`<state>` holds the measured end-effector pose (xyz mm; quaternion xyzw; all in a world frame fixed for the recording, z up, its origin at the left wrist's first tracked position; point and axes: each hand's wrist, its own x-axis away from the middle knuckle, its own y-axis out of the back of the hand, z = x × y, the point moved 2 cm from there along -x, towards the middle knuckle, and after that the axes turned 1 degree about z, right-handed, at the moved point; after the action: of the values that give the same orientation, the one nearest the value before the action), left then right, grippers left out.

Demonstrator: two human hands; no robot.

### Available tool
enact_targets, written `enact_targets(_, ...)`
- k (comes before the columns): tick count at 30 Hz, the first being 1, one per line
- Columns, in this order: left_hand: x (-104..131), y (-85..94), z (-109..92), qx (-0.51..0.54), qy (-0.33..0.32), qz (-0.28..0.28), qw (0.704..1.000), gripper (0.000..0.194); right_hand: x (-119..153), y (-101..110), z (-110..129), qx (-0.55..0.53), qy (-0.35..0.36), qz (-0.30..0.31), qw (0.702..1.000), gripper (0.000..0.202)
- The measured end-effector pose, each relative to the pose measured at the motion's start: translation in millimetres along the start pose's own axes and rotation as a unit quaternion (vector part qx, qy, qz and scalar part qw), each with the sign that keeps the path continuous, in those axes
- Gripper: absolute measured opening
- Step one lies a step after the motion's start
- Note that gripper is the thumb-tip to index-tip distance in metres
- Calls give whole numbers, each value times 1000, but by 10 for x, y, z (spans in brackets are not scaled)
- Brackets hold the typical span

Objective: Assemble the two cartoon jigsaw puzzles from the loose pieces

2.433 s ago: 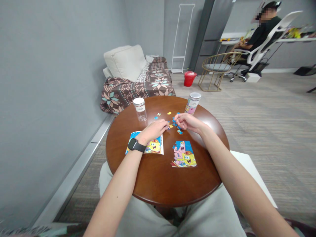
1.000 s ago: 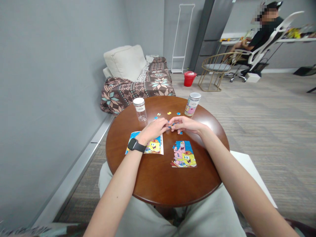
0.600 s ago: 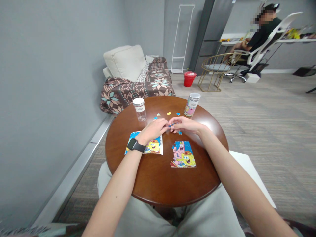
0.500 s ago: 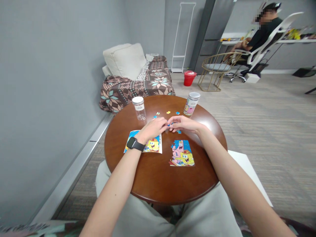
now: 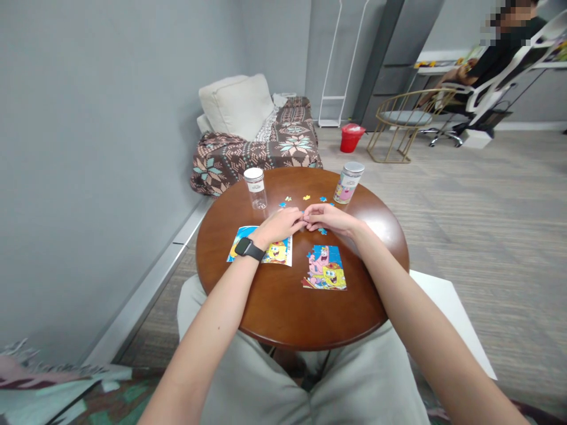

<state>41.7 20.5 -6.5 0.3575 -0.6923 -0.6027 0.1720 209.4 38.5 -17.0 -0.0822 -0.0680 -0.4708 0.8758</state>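
Note:
My left hand (image 5: 281, 223), with a dark watch on its wrist, meets my right hand (image 5: 330, 218) fingertip to fingertip over the table's middle. Both are pinched closed around a small blue puzzle piece, now mostly covered by the fingers. Under my left wrist lies a printed cartoon picture sheet (image 5: 278, 252). Nearer to me, a partly joined jigsaw puzzle (image 5: 326, 268) shows pink and yellow figures on blue, its left edge uneven. Loose pieces lie around the hands: a blue piece (image 5: 323, 231) below my right hand, a yellow piece (image 5: 306, 198) and several others beyond.
A clear jar with a white lid (image 5: 256, 189) stands at the back left of the round brown table (image 5: 287, 319). At the back right is a printed can (image 5: 349, 183). Beyond are a covered sofa (image 5: 261, 147), a red bin (image 5: 351, 139), a wire chair (image 5: 405, 118) and a seated person (image 5: 505, 53).
The view has shifted slightly, so the room appears farther right. My hands stay together at the same spot; the blue piece between the fingertips, visible before, is now mostly hidden.

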Motion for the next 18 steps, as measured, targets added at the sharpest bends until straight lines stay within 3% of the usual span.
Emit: enact_targets(18,-3,3,-7,10,-2,0,1000,24,3,0,7,11,-6,-9,1000,8)
